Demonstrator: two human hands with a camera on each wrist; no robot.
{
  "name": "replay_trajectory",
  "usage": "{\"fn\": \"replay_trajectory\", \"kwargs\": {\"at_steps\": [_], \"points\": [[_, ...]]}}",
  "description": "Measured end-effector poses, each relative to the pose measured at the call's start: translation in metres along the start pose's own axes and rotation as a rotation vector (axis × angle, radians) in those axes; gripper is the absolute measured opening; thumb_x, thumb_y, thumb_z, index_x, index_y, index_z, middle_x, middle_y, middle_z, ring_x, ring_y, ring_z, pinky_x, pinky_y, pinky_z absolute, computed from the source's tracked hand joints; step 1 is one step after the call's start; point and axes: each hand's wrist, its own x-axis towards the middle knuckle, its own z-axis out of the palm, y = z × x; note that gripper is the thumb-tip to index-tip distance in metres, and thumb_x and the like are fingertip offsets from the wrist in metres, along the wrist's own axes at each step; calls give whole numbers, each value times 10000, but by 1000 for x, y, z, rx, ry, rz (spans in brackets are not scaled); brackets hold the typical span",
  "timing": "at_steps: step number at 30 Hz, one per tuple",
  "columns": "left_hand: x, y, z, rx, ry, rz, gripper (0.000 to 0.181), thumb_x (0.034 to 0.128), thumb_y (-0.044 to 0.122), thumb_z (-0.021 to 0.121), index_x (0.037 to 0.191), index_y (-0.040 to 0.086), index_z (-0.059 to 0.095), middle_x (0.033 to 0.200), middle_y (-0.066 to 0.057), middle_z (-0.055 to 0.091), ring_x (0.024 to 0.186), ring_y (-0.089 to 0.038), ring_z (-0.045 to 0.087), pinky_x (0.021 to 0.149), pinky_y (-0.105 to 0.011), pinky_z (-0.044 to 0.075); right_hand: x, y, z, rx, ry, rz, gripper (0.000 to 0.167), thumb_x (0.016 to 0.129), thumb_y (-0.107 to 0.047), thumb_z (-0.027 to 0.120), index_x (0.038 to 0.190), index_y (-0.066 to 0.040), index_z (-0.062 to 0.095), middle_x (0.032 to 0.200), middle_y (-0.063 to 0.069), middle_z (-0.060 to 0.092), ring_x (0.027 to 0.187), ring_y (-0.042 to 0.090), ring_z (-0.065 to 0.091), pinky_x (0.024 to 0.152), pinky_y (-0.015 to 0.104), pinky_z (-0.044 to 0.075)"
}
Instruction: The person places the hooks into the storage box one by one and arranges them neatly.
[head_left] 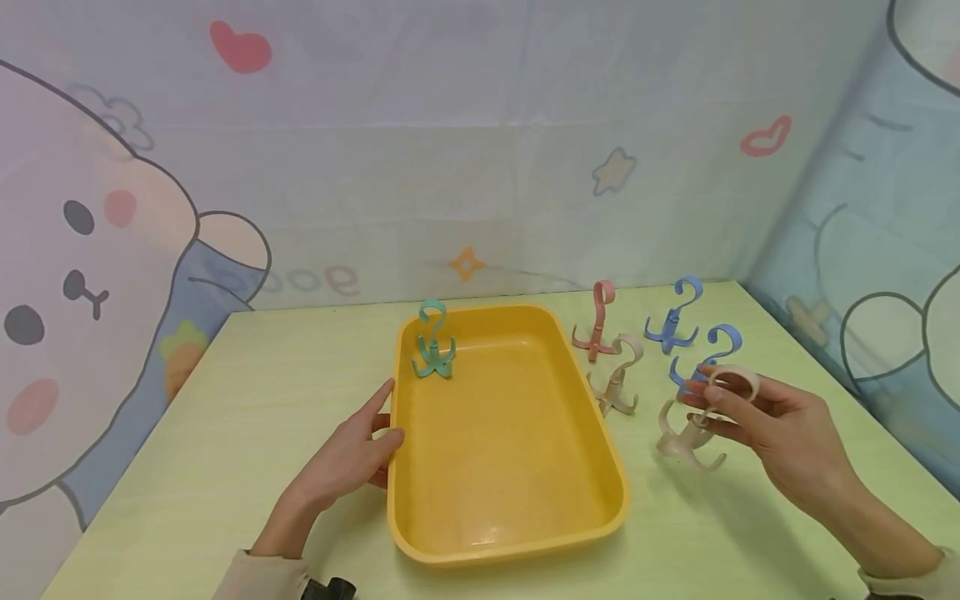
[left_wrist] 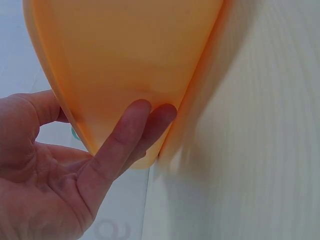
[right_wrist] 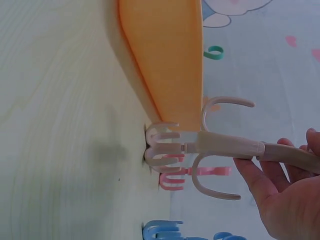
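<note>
A yellow tray (head_left: pixel 510 557) stands on the table, and my left hand (head_left: pixel 348 454) grips its left edge. In the left wrist view the thumb lies over the rim and the fingers touch the outer wall (left_wrist: pixel 125 45). My right hand (head_left: pixel 795 437) holds a beige multi-prong hook (head_left: pixel 686 443) by its curved upper stem, raised above the table right of the tray. The right wrist view shows the hook's prongs (right_wrist: pixel 222 101) pointing away from the fingers. One green hook (head_left: pixel 434 357) stands inside the tray at its far left corner.
Right of the tray stand a pink hook (head_left: pixel 599 321), another beige hook (head_left: pixel 617 387) and two blue hooks (head_left: pixel 671 325), one partly hidden behind my right hand. A printed cloth (head_left: pixel 375 183) hangs behind the table and along both sides.
</note>
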Motion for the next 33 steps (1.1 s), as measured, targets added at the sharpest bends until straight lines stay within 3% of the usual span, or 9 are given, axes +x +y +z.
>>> {"fn": "replay_trajectory", "kwargs": {"at_steps": [17, 24, 33], "points": [[0, -1, 0, -5, -3, 6, 824, 1023, 136, 502, 1723, 196, 71, 1522, -293, 517, 740, -244, 727, 692, -433, 670, 15, -16, 26, -74, -82, 31, 244, 1028, -17, 638, 1245, -8, 748, 1191, 0, 803, 1063, 156, 786, 875, 312, 638], [-1, 0, 0, -8, -12, 10, 829, 1025, 141, 505, 1723, 192, 62, 1533, -306, 502, 741, -246, 732, 692, -434, 669, 24, -20, 43, -79, -120, 31, 162, 1037, -31, 628, 1116, -4, 767, 1207, -15, 797, 1067, 151, 785, 868, 304, 642], [0, -1, 0, -16, 1, -4, 825, 1022, 136, 501, 1723, 209, 72, 1549, -295, 493, 749, -259, 740, 693, -429, 668, 37, -26, 68, -117, -154, 25, 197, 1029, -87, 666, 1166, 19, 761, 1175, -23, 805, 1063, 145, 785, 885, 312, 637]]}}
